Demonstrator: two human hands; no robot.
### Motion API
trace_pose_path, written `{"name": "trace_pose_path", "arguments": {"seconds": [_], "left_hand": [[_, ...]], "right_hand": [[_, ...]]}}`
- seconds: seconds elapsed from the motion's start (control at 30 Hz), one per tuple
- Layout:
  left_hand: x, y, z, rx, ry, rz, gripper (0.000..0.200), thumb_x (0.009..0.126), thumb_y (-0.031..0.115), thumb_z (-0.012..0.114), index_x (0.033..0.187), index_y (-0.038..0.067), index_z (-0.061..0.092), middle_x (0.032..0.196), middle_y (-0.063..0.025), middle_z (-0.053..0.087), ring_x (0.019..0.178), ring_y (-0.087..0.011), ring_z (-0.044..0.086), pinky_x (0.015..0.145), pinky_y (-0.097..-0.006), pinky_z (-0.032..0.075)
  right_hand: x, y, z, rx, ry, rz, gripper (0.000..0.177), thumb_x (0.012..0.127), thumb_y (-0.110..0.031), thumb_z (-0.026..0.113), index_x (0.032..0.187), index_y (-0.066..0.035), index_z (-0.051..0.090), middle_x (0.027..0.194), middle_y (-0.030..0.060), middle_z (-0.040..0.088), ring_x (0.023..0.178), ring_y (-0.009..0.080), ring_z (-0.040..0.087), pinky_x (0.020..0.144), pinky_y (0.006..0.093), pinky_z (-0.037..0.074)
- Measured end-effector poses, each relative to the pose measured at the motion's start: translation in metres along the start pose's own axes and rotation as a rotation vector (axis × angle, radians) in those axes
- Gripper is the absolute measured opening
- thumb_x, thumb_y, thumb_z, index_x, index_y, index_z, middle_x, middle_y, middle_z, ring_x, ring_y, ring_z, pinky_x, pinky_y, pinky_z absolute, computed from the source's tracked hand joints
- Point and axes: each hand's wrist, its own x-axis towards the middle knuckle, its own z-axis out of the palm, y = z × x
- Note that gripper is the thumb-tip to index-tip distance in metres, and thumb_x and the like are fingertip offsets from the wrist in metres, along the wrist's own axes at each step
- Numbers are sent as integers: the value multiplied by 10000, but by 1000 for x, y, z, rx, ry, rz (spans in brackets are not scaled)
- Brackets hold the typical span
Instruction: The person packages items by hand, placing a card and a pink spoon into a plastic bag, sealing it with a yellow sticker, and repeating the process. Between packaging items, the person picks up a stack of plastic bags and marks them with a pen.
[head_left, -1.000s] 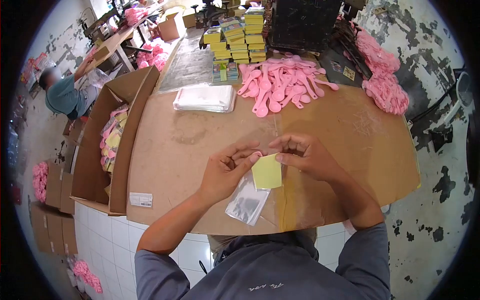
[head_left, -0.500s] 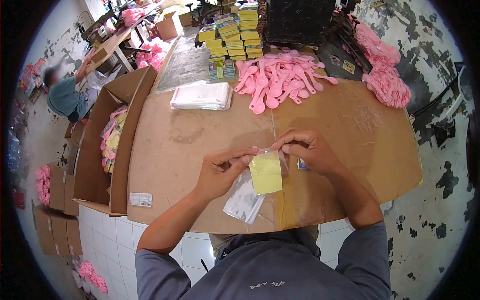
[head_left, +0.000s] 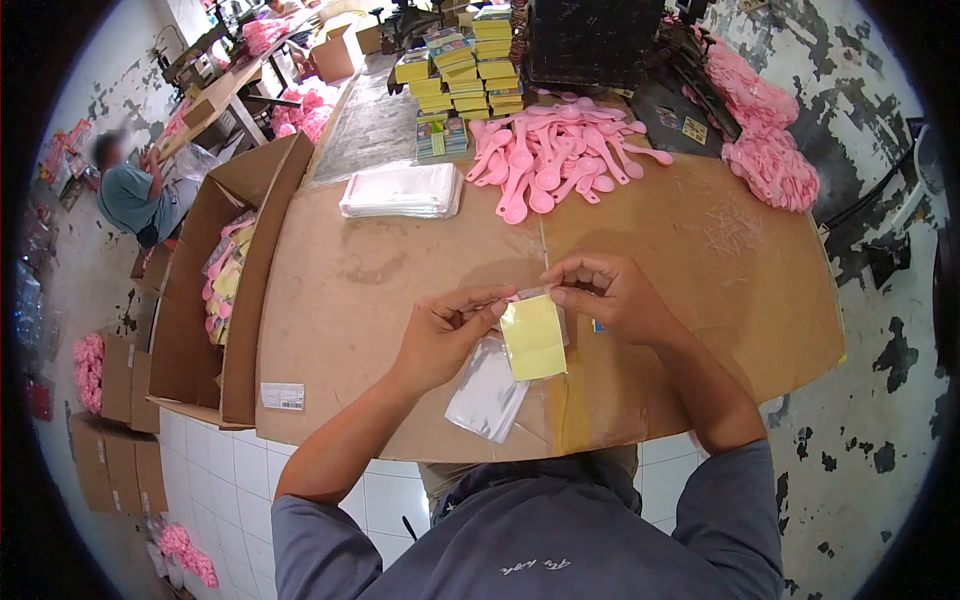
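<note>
A clear plastic bag with a yellow card [head_left: 535, 338] in it hangs between my hands above the cardboard-covered table. My left hand [head_left: 445, 338] is closed on the bag's top left corner, where a bit of pink shows at the fingertips. Thumb and fingers of my right hand [head_left: 612, 300] pinch the top right edge. Just below lies a stack of clear plastic bags [head_left: 487, 395], partly covered by the yellow card. A small blue printed piece [head_left: 598, 326] peeks out from under my right hand, mostly hidden.
Pink spoons [head_left: 550, 165] are heaped at the table's far side, beside stacked yellow-edged cards [head_left: 455, 75] and a pile of clear bags [head_left: 402, 190]. On the left stands an open carton [head_left: 265, 235] holding packed pieces. A person [head_left: 130, 190] sits beyond it.
The bag's top edge has flattened and the yellow card has shifted slightly up and to the right. Both hands keep their pinch on the bag.
</note>
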Motion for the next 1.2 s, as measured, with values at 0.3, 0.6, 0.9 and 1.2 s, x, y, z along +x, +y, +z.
{"name": "trace_pose_path", "arguments": {"seconds": [0.3, 0.6, 0.9, 1.2], "left_hand": [[-2, 4, -2, 47, 31, 60, 279, 1027, 44, 610, 1293, -14, 670, 1125, -80, 739, 980, -98, 674, 839, -259, 573], [-1, 0, 0, 55, -77, 45, 347, 963, 47, 700, 1290, 2, 593, 1061, -81, 723, 948, -151, 710, 791, -294, 601], [4, 41, -64, -226, 452, 531, 279, 1044, 202, 586, 1266, 33, 579, 1171, -97, 674, 957, -188, 699, 796, -332, 606], [5, 15, -25, 670, 213, 103, 212, 903, 179, 752, 1065, 47, 719, 957, -9, 691, 757, -97, 640, 644, -261, 490]], "right_hand": [[-5, -14, 6, -93, -152, 67, 570, 903, 44, 686, 1435, 2, 483, 1020, 48, 627, 927, 114, 629, 786, 261, 522], [-5, -12, 2, 60, -127, 45, 540, 936, 32, 662, 1443, 13, 476, 1035, 50, 627, 947, 122, 639, 789, 276, 546], [-14, -36, -53, -754, 156, -78, 428, 921, -62, 692, 1337, -21, 601, 1094, 75, 672, 1017, 168, 653, 901, 334, 527], [-41, -3, -94, -767, -6, 55, 317, 824, -75, 799, 1124, -35, 707, 1065, 101, 650, 961, 209, 662, 830, 349, 521]]}}
